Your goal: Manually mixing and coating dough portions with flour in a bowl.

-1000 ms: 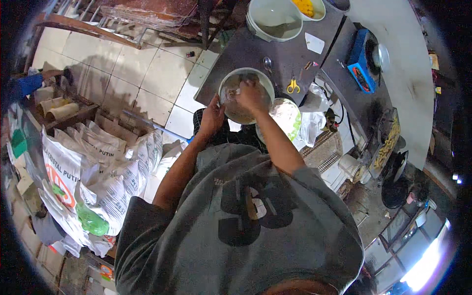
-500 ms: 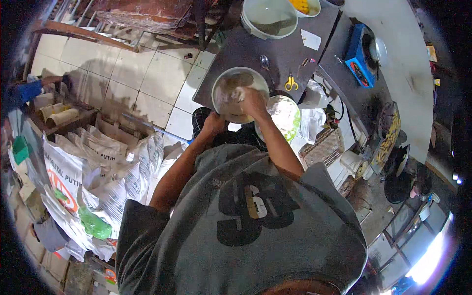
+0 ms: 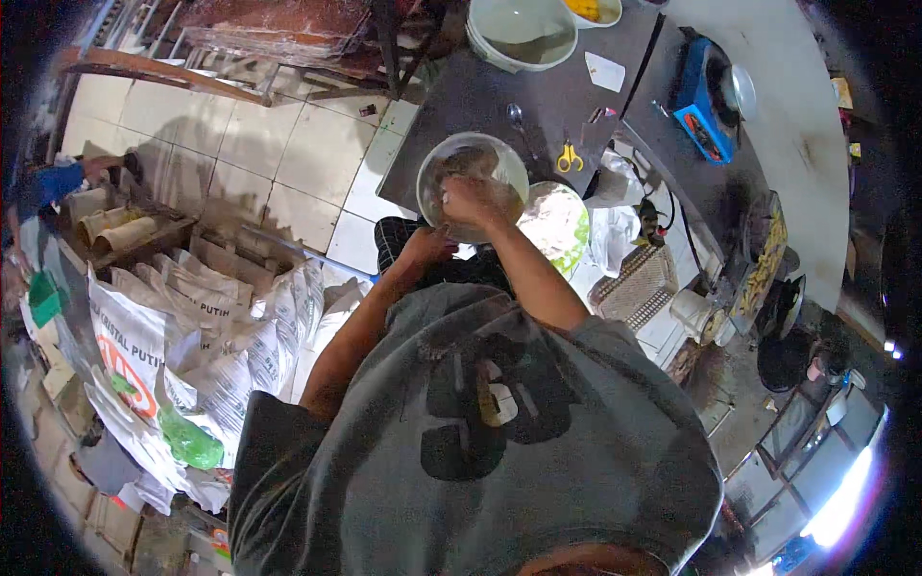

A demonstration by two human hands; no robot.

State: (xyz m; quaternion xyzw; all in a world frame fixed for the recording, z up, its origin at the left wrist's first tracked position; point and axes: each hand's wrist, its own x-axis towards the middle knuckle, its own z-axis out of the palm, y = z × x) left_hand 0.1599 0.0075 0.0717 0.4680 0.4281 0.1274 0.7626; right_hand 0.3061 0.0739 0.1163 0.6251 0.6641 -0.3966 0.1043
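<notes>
A round, pale tub (image 3: 521, 173) sits tilted over my lap at the table's near edge. My left hand (image 3: 429, 248) is closed on its near rim and steadies it. Inside the tub, my right hand (image 3: 471, 202) has its fingers curled down; a small whitish bit shows at them, and what they hold is hidden. The contents look greyish brown, too blurred to name. Just right of the tub is a green-and-white basin (image 3: 555, 219) of white powdery stuff. On the dark table (image 3: 451, 96) beyond lie a metal spoon (image 3: 516, 116) and yellow-handled scissors (image 3: 570, 156).
A white bucket (image 3: 523, 65) stands at the table's far side, near a pale card (image 3: 605, 71). A blue portable stove (image 3: 704, 125) is to the right. Large white sacks (image 3: 216, 355) crowd the left. Another person's blue sleeve (image 3: 58, 182) shows at the far left.
My right hand has shifted down and left inside the tub, toward its near wall. My left hand has stayed at the rim, moving slightly right.
</notes>
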